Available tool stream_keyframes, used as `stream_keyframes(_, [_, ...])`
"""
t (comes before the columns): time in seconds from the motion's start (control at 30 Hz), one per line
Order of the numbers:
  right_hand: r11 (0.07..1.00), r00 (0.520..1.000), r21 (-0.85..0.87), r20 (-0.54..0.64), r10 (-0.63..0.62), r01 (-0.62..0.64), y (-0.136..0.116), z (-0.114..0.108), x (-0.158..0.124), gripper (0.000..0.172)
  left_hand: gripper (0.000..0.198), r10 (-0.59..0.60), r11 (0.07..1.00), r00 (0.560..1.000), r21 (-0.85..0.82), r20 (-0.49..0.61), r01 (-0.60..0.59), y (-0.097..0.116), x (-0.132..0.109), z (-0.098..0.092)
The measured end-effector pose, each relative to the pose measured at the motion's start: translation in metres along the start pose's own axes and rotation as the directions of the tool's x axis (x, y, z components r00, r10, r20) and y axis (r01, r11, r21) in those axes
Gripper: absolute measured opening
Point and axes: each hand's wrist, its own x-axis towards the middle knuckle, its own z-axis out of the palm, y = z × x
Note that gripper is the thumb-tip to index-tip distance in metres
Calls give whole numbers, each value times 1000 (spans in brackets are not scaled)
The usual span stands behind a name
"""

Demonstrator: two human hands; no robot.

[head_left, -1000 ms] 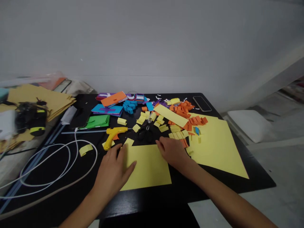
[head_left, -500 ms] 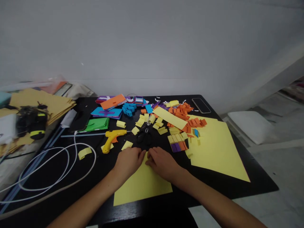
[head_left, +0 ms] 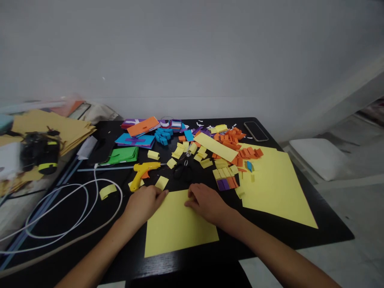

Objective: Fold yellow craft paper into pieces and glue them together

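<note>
Your left hand (head_left: 143, 204) is pressing down on the far left corner of the yellow sheet (head_left: 180, 228), fingers loosely bent, not clasped around anything. Your right hand (head_left: 207, 202) is doing the same on the far edge, a bit right of the middle, knuckles up, just pushing on the paper. The sheet lies flat at the near edge of the black table (head_left: 300, 236). Just past your hands are the scissors (head_left: 183, 169) and the yellow glue gun (head_left: 144, 170), with a bigger yellow sheet (head_left: 270, 188) off to the right.
</note>
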Motion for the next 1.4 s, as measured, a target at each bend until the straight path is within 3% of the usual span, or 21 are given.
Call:
stream_keyframes(0.2, [1000,1000,10,1,-16,16,1,0,0,14,51,-51,994,998,-92,26,53,-21,-8,-6])
stream_keyframes(0.4, [996,998,-67,19,-62,63,1,4,-2,40,50,-83,984,995,-153,52,90,-36,-15,-9])
stream_keyframes(0.6, [990,997,-123,15,-74,75,2,10,-3,45,49,-95,977,995,-189,41,101,-48,-16,-6])
stream_keyframes(0.93, [988,997,-130,37,-74,78,-6,7,-5,45,48,-92,968,995,-229,41,99,-51,-16,-3])
stream_keyframes(1.07, [977,987,-141,44,-157,161,-24,16,2,55,46,-100,971,994,-216,39,106,-50,-17,-3])
stream_keyframes(1.2, [962,975,-156,18,-223,223,-39,28,12,55,48,-108,973,993,-201,40,114,-49,-17,-3])
stream_keyframes(1.4, [983,997,-169,-26,-79,74,-33,28,7,52,49,-103,973,994,-202,43,110,-49,-17,-4])
